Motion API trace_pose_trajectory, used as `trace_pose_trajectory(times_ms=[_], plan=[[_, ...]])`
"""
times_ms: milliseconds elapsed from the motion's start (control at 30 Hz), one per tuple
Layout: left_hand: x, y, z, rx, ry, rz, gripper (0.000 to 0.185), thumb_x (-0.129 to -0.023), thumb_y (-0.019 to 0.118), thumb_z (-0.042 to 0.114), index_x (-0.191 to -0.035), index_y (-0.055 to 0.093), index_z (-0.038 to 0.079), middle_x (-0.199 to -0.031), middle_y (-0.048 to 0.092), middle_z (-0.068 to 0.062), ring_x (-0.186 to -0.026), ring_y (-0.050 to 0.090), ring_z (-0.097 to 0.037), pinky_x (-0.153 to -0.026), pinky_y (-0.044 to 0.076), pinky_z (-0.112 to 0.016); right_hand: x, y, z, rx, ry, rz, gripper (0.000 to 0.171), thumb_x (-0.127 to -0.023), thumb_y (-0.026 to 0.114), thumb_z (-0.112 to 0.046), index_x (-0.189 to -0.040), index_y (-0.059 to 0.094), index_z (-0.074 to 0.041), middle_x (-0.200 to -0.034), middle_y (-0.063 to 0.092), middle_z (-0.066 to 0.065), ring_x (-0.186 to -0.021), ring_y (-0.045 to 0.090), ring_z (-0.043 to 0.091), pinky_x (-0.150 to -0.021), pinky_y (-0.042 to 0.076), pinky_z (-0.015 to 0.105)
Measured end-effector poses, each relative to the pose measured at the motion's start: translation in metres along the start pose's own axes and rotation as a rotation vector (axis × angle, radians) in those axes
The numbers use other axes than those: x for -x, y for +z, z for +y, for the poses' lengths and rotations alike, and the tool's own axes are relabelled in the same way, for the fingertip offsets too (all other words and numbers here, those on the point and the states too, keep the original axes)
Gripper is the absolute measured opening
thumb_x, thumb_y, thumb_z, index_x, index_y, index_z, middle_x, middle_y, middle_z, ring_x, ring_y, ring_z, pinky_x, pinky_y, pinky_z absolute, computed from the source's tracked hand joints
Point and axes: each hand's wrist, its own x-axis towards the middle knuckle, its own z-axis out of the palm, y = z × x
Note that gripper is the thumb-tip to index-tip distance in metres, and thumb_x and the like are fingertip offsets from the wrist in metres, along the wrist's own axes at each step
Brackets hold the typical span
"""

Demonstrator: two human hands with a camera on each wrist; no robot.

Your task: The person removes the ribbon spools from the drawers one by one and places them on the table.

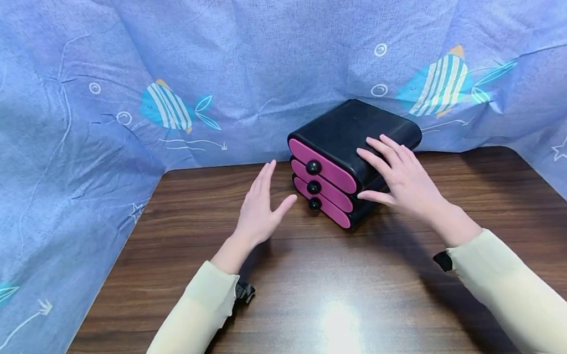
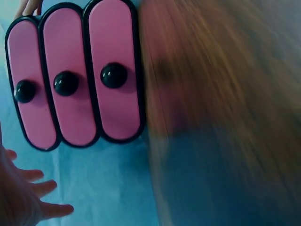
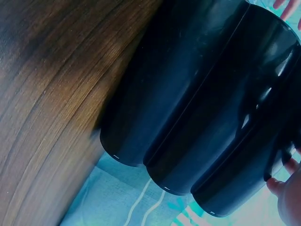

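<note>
Drawer unit (image 1: 354, 157) sits on the table (image 1: 324, 307), toward the far edge, turned so its fronts face the near left.

Right hand (image 1: 404, 181) rests flat on the unit: fingers straight across the top, thumb against the right side wall. Nothing curled, so it steadies the unit rather than gripping it. Left hand (image 1: 261, 212) hovers open just left of the unit, fingers straight, palm toward the fronts, touching nothing.

Step in hand, as a judgement: bracing the unit before a drawer is opened. Next move calls for the left hand to pinch one knob and pull straight out while the right keeps the unit from sliding.

Materials: glossy black plastic shell with rounded lobes, clearest in the right wrist view. Three pink oval fronts (image 2: 75, 80), stacked, each with a round black knob (image 2: 113, 75). All three look shut. Table is dark wood-grain laminate, shiny. Blue fish-print cloth (image 1: 107, 102) hangs behind the unit.
</note>
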Motion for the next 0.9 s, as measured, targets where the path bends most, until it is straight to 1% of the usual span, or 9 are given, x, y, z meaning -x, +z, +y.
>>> trace_pose_trajectory(times_ms=[100, 200, 333, 433, 500, 667, 700, 800, 900], plan=[[-0.005, 0.006, 0.005, 0.091, 0.031, 0.023, 0.077, -0.095, 0.056, 0.049, -0.155, 0.020, 0.018, -0.157, 0.026, -0.002, -0.142, 0.024, -0.017, -0.108, 0.031, -0.048, -0.001, 0.001, 0.000, -0.001, 0.004, -0.002, 0.084, -0.089, 0.038, -0.075, -0.142, 0.044, -0.011, -0.147, 0.038, 0.018, -0.138, 0.029, 0.040, -0.102, 0.027, 0.063], [-0.011, 0.012, 0.010, 0.191, 0.054, 0.059, 0.072, -0.095, 0.061, 0.041, -0.153, 0.025, 0.016, -0.154, 0.032, -0.002, -0.139, 0.031, -0.016, -0.107, 0.034, -0.045, -0.001, 0.002, 0.001, -0.003, 0.008, -0.005, 0.084, -0.089, 0.039, -0.075, -0.143, 0.044, -0.011, -0.147, 0.038, 0.018, -0.138, 0.028, 0.040, -0.103, 0.026, 0.063], [-0.020, 0.020, 0.015, 0.319, 0.117, 0.133, 0.066, -0.093, 0.068, 0.027, -0.147, 0.034, 0.009, -0.141, 0.047, -0.011, -0.128, 0.044, -0.023, -0.105, 0.035, -0.039, 0.000, 0.002, 0.002, -0.005, 0.013, -0.002, 0.084, -0.088, 0.039, -0.075, -0.143, 0.044, -0.012, -0.147, 0.037, 0.018, -0.138, 0.027, 0.040, -0.104, 0.025, 0.062], [-0.027, 0.026, 0.017, 0.404, 0.161, 0.165, 0.062, -0.091, 0.070, 0.018, -0.143, 0.037, 0.004, -0.132, 0.052, -0.016, -0.121, 0.051, -0.027, -0.103, 0.037, -0.037, 0.000, 0.001, 0.002, -0.008, 0.017, -0.005, 0.084, -0.088, 0.039, -0.075, -0.143, 0.043, -0.012, -0.148, 0.037, 0.018, -0.139, 0.026, 0.040, -0.104, 0.025, 0.062], [-0.030, 0.030, 0.018, 0.443, 0.181, 0.173, 0.060, -0.091, 0.070, 0.014, -0.141, 0.039, 0.003, -0.129, 0.054, -0.016, -0.118, 0.053, -0.027, -0.102, 0.039, -0.039, 0.000, 0.001, 0.002, -0.011, 0.021, -0.010, 0.084, -0.088, 0.039, -0.075, -0.143, 0.043, -0.012, -0.148, 0.036, 0.017, -0.139, 0.026, 0.039, -0.105, 0.024, 0.062], [-0.038, 0.036, 0.020, 0.522, 0.232, 0.180, 0.055, -0.089, 0.071, 0.006, -0.137, 0.045, 0.000, -0.125, 0.057, -0.018, -0.112, 0.057, -0.029, -0.095, 0.043, -0.052, 0.001, 0.002, 0.001, -0.018, 0.033, -0.020, 0.084, -0.088, 0.039, -0.075, -0.144, 0.043, -0.013, -0.149, 0.035, 0.017, -0.140, 0.025, 0.039, -0.105, 0.023, 0.061], [-0.037, 0.034, 0.025, 0.531, 0.242, 0.181, 0.053, -0.088, 0.070, 0.004, -0.136, 0.046, -0.002, -0.123, 0.057, -0.020, -0.110, 0.057, -0.031, -0.093, 0.043, -0.054, 0.002, 0.002, 0.001, -0.018, 0.034, -0.022, 0.084, -0.088, 0.039, -0.076, -0.144, 0.043, -0.013, -0.149, 0.035, 0.017, -0.140, 0.025, 0.039, -0.105, 0.023, 0.062], [-0.039, 0.036, 0.025, 0.538, 0.253, 0.182, 0.051, -0.088, 0.070, 0.003, -0.134, 0.048, 0.000, -0.121, 0.058, -0.018, -0.107, 0.059, -0.027, -0.090, 0.046, -0.053, 0.002, 0.002, 0.002, -0.016, 0.032, -0.022, 0.084, -0.088, 0.039, -0.075, -0.144, 0.042, -0.013, -0.149, 0.035, 0.017, -0.139, 0.025, 0.039, -0.105, 0.024, 0.062], [-0.040, 0.036, 0.024, 0.530, 0.244, 0.179, 0.048, -0.089, 0.070, 0.004, -0.133, 0.049, 0.003, -0.118, 0.059, -0.015, -0.105, 0.060, -0.022, -0.086, 0.048, -0.052, 0.002, 0.003, 0.002, -0.015, 0.028, -0.021, 0.084, -0.088, 0.039, -0.075, -0.144, 0.042, -0.013, -0.149, 0.035, 0.017, -0.139, 0.025, 0.039, -0.105, 0.023, 0.062]])
